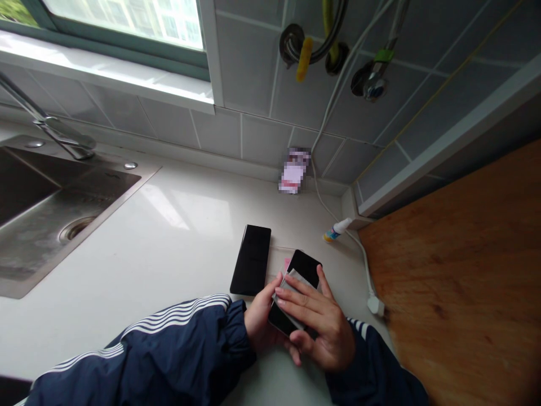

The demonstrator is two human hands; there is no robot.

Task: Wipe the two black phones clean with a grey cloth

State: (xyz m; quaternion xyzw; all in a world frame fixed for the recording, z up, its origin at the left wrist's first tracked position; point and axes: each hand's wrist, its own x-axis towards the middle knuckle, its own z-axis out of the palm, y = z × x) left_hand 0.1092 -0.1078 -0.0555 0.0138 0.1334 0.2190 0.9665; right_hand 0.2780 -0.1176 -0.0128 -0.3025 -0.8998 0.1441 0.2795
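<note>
My left hand (261,317) is closed around the lower left side of a smartphone (305,263) with a black screen, which lies tilted over the white counter. Across its screen my right hand (323,318) presses a small grey cloth (301,277) under its fingers; the zigzag edge shows above them. A second flat black phone or tablet (251,259) lies on the counter just left of my hands. Between the two devices is a pale, thin item (278,260) with a bit of pink, partly hidden by the phone.
A small white-capped bottle (337,230) lies on the counter at right, near a white cable with a plug (375,305). A blurred pinkish packet (295,171) leans by the tiled wall. The steel sink (127,189) with a faucet (63,135) is at left; a wooden board (456,270) stands at right.
</note>
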